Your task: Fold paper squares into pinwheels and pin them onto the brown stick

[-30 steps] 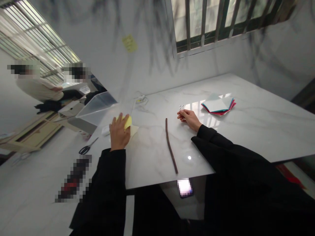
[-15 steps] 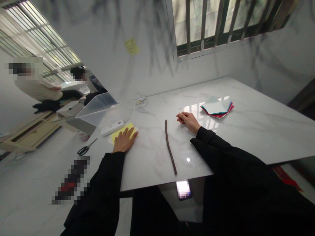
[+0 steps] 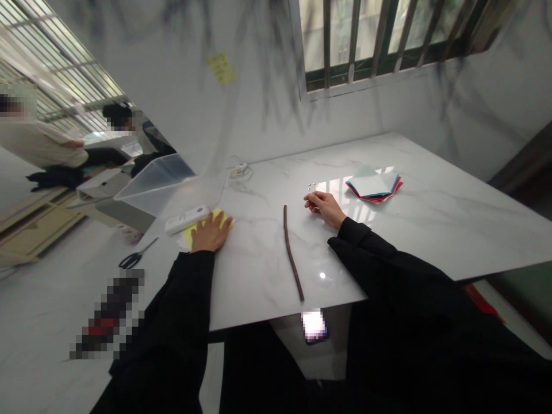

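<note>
Left hand (image 3: 209,233) lies flat, right hand (image 3: 324,206) seemingly loosely curled.

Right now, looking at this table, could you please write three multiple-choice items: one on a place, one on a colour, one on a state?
1. Where does the brown stick lie?
A. Between the two hands
B. Under the paper stack
C. Inside the clear bin

2. What colour is the paper under the left hand?
A. Red
B. Yellow
C. Black

3. How is the left hand on that paper?
A. Pressed flat, fingers spread
B. Lifted high above it
C. Closed in a fist

Answers: 1 A, the stick lies on the table between the left hand and the right hand. 2 B, yellow edges show around the hand. 3 A, the palm lies flat on the sheet.
</note>
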`<state>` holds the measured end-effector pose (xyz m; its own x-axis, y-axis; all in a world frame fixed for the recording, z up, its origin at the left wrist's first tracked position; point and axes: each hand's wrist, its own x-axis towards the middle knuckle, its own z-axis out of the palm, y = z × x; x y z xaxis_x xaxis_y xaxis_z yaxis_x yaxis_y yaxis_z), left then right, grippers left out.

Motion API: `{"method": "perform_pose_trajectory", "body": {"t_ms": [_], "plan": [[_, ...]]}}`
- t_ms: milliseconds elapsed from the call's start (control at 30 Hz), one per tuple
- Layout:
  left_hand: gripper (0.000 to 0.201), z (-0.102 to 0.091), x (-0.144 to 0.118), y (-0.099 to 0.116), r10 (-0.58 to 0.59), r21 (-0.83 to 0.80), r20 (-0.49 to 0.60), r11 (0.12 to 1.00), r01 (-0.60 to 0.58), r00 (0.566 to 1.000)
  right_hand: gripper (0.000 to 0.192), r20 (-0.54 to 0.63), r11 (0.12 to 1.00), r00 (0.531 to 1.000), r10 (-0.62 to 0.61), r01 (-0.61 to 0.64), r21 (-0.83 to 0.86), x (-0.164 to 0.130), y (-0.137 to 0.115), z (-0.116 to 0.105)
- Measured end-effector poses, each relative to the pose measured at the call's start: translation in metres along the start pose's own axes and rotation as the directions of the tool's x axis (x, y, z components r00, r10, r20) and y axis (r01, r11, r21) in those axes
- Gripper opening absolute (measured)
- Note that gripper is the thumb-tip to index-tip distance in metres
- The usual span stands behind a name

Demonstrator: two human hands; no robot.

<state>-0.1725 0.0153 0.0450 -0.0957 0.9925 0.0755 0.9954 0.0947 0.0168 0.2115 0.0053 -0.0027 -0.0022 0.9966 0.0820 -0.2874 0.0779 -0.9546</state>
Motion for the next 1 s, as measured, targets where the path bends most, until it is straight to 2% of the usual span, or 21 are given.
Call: {"method": "perform_pose_trajectory", "body": {"t_ms": [100, 167, 267, 367, 433, 533, 600, 667, 700, 767, 800, 833, 867, 933, 1000], "plan": [[0.062, -0.014, 0.004, 0.034, 0.123, -0.03, -0.186, 0.991, -0.131, 0.975, 0.033, 0.004, 1.0, 1.0, -0.001, 0.001, 0.017, 0.0, -0.001, -0.001], [0.055, -0.024, 0.003, 0.067, 0.191, -0.139, -0.267, 0.962, -0.234, 0.945, 0.033, 0.004, 1.0, 1.0, 0.003, -0.003, 0.024, 0.0, -0.002, -0.001], [0.033, -0.029, -0.005, 0.122, 0.074, -0.362, -0.365, 0.907, -0.215, 0.928, 0.033, 0.002, 1.0, 1.0, 0.001, -0.001, 0.013, -0.001, -0.005, -0.002], [0.034, -0.02, -0.022, 0.164, -0.036, -0.486, -0.498, 0.839, -0.245, 0.866, 0.035, 0.007, 1.0, 1.0, -0.009, 0.009, -0.007, -0.003, -0.005, -0.003], [0.038, -0.009, -0.032, 0.176, -0.024, -0.533, -0.508, 0.794, -0.293, 0.861, 0.035, 0.007, 0.999, 1.0, -0.016, 0.016, -0.035, -0.005, -0.005, -0.002], [0.043, 0.003, -0.038, 0.171, 0.003, -0.583, -0.503, 0.737, -0.342, 0.864, 0.032, -0.016, 0.978, 0.997, -0.082, 0.077, -0.195, -0.009, -0.006, 0.001], [0.043, 0.006, -0.036, 0.159, -0.014, -0.605, -0.504, 0.719, -0.342, 0.863, 0.029, -0.044, 0.884, 0.974, -0.223, 0.183, -0.431, -0.012, -0.013, -0.001], [0.042, 0.007, -0.031, 0.15, -0.063, -0.621, -0.508, 0.718, -0.315, 0.859, 0.027, -0.068, 0.678, 0.906, -0.419, 0.262, -0.686, -0.013, -0.025, -0.01], [0.041, 0.008, -0.029, 0.147, -0.087, -0.628, -0.507, 0.719, -0.298, 0.858, 0.027, -0.082, 0.564, 0.856, -0.51, 0.262, -0.783, -0.012, -0.032, -0.018], [0.041, 0.008, -0.026, 0.145, -0.111, -0.64, -0.501, 0.715, -0.281, 0.859, 0.027, -0.132, 0.379, 0.747, -0.651, 0.17, -0.91, -0.009, -0.045, -0.04], [0.042, 0.009, -0.025, 0.145, -0.108, -0.644, -0.497, 0.711, -0.282, 0.861, 0.029, -0.146, 0.313, 0.72, -0.679, 0.103, -0.944, -0.008, -0.05, -0.052], [0.042, 0.009, -0.026, 0.147, -0.098, -0.646, -0.493, 0.707, -0.288, 0.865, 0.031, -0.156, 0.259, 0.715, -0.682, 0.037, -0.965, -0.006, -0.052, -0.065], [0.043, 0.01, -0.026, 0.148, -0.084, -0.647, -0.491, 0.702, -0.298, 0.867, 0.033, -0.157, 0.21, 0.734, -0.661, -0.02, -0.978, -0.005, -0.052, -0.077], [0.043, 0.01, -0.028, 0.151, -0.068, -0.65, -0.493, 0.692, -0.315, 0.867, 0.039, -0.181, 0.134, 0.795, -0.579, -0.126, -0.983, -0.003, -0.046, -0.097], [0.043, 0.01, -0.028, 0.152, -0.077, -0.659, -0.498, 0.681, -0.319, 0.864, 0.041, -0.228, 0.076, 0.871, -0.436, -0.217, -0.973, -0.003, -0.037, -0.109]]}}
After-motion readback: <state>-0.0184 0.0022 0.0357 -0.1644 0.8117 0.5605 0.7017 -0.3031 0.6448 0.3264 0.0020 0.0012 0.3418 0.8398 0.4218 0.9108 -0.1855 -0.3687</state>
